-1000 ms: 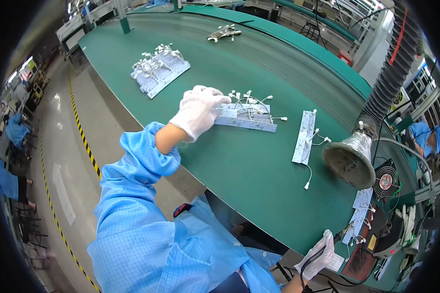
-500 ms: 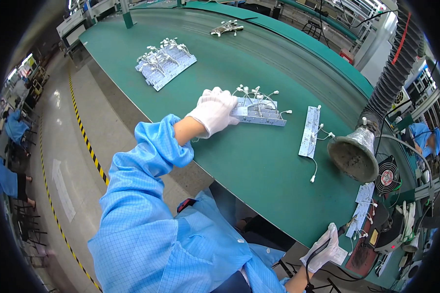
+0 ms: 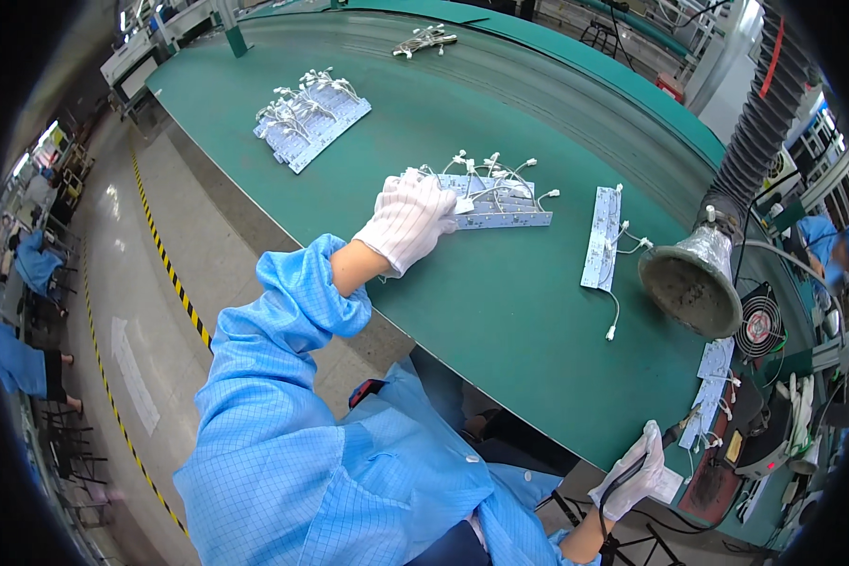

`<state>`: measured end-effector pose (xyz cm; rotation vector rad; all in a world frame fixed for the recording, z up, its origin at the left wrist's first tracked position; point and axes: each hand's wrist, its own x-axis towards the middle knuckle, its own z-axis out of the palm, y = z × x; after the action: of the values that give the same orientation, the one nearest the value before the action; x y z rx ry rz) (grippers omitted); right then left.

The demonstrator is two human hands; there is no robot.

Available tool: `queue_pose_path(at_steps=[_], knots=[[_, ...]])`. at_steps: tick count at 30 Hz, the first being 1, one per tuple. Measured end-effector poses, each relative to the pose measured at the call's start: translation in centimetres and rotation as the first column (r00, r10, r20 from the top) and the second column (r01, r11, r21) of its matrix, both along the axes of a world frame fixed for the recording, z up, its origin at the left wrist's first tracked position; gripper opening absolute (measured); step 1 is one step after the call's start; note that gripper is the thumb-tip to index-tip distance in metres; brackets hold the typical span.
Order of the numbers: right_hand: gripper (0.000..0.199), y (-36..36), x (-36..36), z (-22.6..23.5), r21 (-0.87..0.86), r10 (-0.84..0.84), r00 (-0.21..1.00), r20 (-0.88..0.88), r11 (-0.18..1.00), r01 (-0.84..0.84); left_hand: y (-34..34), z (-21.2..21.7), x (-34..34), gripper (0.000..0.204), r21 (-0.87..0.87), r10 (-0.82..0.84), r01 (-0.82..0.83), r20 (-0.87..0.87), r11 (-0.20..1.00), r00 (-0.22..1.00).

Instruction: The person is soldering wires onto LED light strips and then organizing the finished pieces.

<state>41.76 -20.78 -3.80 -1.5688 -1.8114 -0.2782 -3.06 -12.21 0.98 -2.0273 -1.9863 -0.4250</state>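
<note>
My left hand [image 3: 407, 219], flat, has slid the wired boards [image 3: 496, 200] nearer, toward 6 o'clock; right hand [image 3: 635, 472] stays clamped on a black cable [image 3: 623, 476].

The person wears a light blue work coat with a fine grid pattern woven through the fabric — thin darker lines crossing in small squares. Its sleeves are loose and gathered into deep folds, and the cuff on the left arm ends in an elastic band that bunches the cloth just short of the wrist. The left hand [image 3: 407, 218] is covered by a white knit glove with a ribbed, striped texture across the back and fingers. The right hand [image 3: 632, 474] wears a matching white glove — smoother-looking from this angle. The coat's front shows a seam and a collar edge near the chest.
</note>
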Motion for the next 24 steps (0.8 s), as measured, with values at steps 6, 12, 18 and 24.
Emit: queue_pose_path(at_steps=[6, 12, 18, 24], knots=[[0.022, 0.1, 0.7, -0.4, -0.004, 0.006, 0.998, 0.055, 1.0, -0.005, 0.7, 1.1, 0.3, 0.019, -0.141, 0.018, 0.019, 0.258, 0.99, 0.966], [0.027, 0.2, 0.1, 0.2, 0.024, 0.01, 1.0, 0.028, 1.0, -0.011, 1.1, 1.6, -0.4, 0.018, -0.254, 0.133, -0.003, 0.498, 0.967, 0.857], [0.024, 0.2, 0.0, 0.4, 0.006, -0.003, 1.0, 0.001, 1.0, 0.003, 1.2, 1.1, 0.0, 0.017, -0.009, 0.145, -0.145, 0.111, 0.989, 0.983], [0.025, 0.1, 0.1, 0.3, 0.005, 0.002, 1.0, 0.018, 1.0, -0.002, 2.4, 0.8, -0.5, 0.015, -0.12, 0.2, -0.185, 0.132, 0.975, 0.971]])
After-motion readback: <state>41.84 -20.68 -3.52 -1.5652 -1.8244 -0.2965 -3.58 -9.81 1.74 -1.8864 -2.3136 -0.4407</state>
